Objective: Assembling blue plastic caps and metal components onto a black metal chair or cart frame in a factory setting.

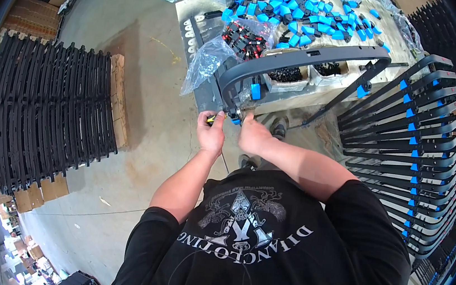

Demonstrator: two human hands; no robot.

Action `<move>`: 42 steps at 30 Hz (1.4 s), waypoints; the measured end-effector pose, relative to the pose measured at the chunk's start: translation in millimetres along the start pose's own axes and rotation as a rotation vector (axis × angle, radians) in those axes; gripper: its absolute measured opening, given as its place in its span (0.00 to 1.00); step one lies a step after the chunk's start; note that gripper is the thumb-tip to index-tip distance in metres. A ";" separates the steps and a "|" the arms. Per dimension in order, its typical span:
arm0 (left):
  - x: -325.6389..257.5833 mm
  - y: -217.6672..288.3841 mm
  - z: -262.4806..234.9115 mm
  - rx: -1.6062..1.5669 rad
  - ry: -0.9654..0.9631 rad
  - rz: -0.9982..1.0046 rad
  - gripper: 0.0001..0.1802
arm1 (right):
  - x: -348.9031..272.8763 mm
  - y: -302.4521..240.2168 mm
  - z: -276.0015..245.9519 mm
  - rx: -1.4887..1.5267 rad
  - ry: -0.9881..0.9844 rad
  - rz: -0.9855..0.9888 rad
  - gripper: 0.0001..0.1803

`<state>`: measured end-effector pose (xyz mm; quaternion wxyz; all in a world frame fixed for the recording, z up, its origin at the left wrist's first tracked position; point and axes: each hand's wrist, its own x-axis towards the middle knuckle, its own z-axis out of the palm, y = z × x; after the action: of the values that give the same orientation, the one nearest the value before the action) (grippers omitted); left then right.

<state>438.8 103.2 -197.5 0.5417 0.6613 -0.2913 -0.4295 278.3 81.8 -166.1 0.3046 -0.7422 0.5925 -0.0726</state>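
Note:
A large black curved tube frame (pixel 314 55) rests at the table's near edge, its long bar arching over the tabletop. One end of it comes down between my two hands, where a small blue piece (pixel 236 121) shows. My left hand (pixel 211 135) is closed on a small yellow-and-black object (pixel 211 120), mostly hidden by the fingers. On the other side of the frame end, my right hand (pixel 255 136) is closed at the joint; what its fingers pinch is hidden. A blue-and-black part (pixel 255 91) sits just beyond the hands.
The table (pixel 300 101) bears piled blue-and-black parts (pixel 293 12), red-and-black parts (pixel 245 41) in a plastic bag (pixel 206 64), and boxes of small black pieces (pixel 286 74). Similar frames (pixel 407 146) stand stacked at right. A pallet stack of black bars (pixel 53 100) is at left.

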 end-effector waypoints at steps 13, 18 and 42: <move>-5.3 30.6 -1.7 -0.081 0.024 -0.086 0.11 | -10.5 -36.2 -53.0 0.311 -0.427 0.181 0.26; -4.1 48.1 -1.8 -0.073 -0.052 -0.143 0.11 | -9.7 -25.3 -42.5 0.248 -0.387 0.114 0.33; -9.7 -17.8 7.3 0.594 0.103 -0.040 0.16 | -22.0 -13.6 -9.7 0.458 -0.391 0.278 0.31</move>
<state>426.4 112.3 -212.6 0.3302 0.8172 -0.3632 -0.3020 278.8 100.1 -145.5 0.5786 -0.5662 0.5868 -0.0180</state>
